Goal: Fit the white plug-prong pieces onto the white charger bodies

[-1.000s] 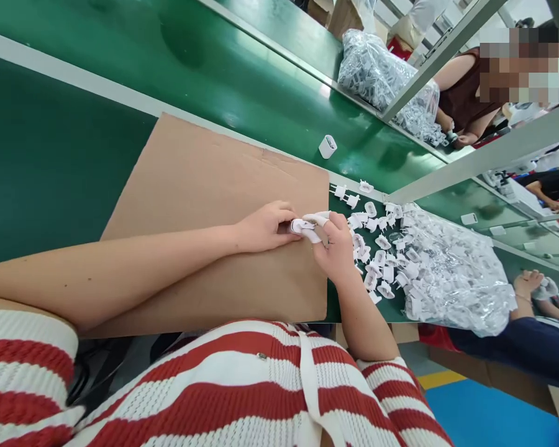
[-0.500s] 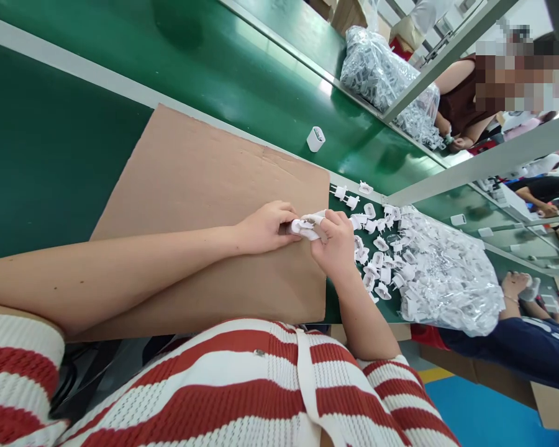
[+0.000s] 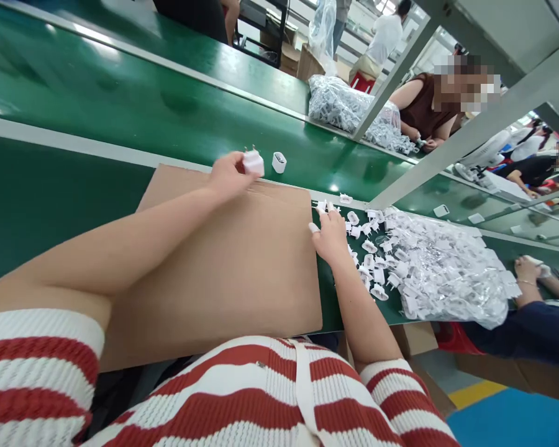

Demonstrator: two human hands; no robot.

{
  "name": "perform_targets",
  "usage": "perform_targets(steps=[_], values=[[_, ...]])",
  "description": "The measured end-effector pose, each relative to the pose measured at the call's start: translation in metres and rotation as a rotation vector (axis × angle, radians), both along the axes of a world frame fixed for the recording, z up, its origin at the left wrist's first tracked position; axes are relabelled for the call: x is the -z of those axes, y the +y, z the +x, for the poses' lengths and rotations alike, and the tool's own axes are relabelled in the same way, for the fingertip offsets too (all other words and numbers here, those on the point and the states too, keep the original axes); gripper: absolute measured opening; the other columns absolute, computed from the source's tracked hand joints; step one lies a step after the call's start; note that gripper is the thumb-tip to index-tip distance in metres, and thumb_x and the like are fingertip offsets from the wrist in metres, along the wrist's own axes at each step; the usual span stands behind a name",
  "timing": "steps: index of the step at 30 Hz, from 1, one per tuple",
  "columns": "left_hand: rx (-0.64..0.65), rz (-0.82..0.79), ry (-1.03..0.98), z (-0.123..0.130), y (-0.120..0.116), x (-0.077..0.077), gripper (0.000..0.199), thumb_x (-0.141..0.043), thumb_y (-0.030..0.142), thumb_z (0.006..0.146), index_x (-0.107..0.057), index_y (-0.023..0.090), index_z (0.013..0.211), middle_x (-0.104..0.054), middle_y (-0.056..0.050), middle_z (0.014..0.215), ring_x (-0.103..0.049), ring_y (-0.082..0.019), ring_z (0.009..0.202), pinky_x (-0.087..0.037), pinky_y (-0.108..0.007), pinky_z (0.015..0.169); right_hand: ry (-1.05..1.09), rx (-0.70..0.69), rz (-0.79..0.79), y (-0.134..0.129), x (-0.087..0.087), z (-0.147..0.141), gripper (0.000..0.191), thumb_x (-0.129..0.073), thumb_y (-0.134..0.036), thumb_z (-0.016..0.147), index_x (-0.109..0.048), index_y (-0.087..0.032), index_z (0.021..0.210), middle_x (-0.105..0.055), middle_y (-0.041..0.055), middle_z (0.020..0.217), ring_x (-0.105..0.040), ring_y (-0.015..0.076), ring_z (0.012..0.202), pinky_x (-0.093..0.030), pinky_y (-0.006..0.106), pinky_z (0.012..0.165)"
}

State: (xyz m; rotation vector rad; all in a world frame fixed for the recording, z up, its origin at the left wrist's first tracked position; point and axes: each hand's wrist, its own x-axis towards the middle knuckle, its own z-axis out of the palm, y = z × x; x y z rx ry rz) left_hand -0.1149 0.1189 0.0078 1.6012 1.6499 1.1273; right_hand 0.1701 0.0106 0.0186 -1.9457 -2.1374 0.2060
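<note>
My left hand (image 3: 229, 174) grips a white two-pin charger (image 3: 254, 163) above the far edge of the cardboard sheet (image 3: 242, 267). The charger's pins point up and away from me. Just right of it, a white charger housing (image 3: 279, 162) stands on the green belt with its hollow end showing. My right hand (image 3: 331, 237), with white covers on some fingertips, is over the right edge of the cardboard. Its thumb is apart from the fingers, which reach to a white plug piece (image 3: 322, 207). Many loose white plug pieces (image 3: 369, 246) lie beside that hand.
A clear plastic bag (image 3: 451, 267) full of white plug parts lies at the right. Across the green belt (image 3: 181, 115) rests another filled bag (image 3: 338, 102). A grey metal post (image 3: 410, 177) slants over the bench. Other people sit on the far side and at the right.
My hands were together on white parts over the cardboard. The left has moved away and leftward to the belt with the charger; the right has let go and moved to the loose pieces.
</note>
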Motion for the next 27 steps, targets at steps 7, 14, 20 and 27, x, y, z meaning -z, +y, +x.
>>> perform_targets(steps=[7,14,20,27], values=[[-0.21,-0.103,0.192,-0.027,0.066,0.002,0.047,-0.08,0.036,0.088,-0.07,0.004,0.121,-0.072,-0.007,0.123,-0.056,-0.018,0.112,-0.04,-0.035,0.099,-0.18,0.032,-0.092,0.04,0.0,-0.013,0.062,-0.043,-0.006,0.097,-0.047,-0.013,0.159,-0.05,0.0216,0.163,-0.037,0.0371,0.158,-0.018,0.065,0.131],[-0.155,0.266,0.339,0.013,0.045,0.002,0.077,-0.061,0.065,0.097,-0.058,0.005,0.146,-0.032,-0.014,0.172,-0.017,-0.028,0.156,-0.013,-0.049,0.119,-0.045,0.076,0.012,0.048,-0.007,-0.007,0.051,-0.042,-0.008,0.094,-0.064,-0.01,0.14,-0.06,0.0229,0.14,-0.066,0.0332,0.122,-0.051,0.043,0.105],[0.141,0.049,0.479,0.018,0.072,-0.001,0.056,-0.069,0.035,0.09,-0.064,0.013,0.142,-0.055,-0.015,0.154,-0.039,-0.037,0.146,-0.024,-0.052,0.125,1.15,0.198,-0.203,0.017,-0.019,-0.007,0.03,-0.041,-0.022,0.106,-0.063,-0.02,0.127,-0.075,0.0106,0.124,-0.077,0.022,0.111,-0.062,0.038,0.097],[0.267,0.148,0.309,0.034,0.013,0.0,0.031,-0.067,0.04,0.092,-0.072,0.024,0.118,-0.058,-0.01,0.13,-0.065,-0.026,0.108,-0.053,-0.042,0.106,1.686,0.118,-0.379,-0.008,-0.021,-0.002,0.03,-0.09,-0.032,0.077,-0.072,-0.023,0.099,-0.08,0.0019,0.099,-0.08,0.0198,0.1,-0.065,0.032,0.09]])
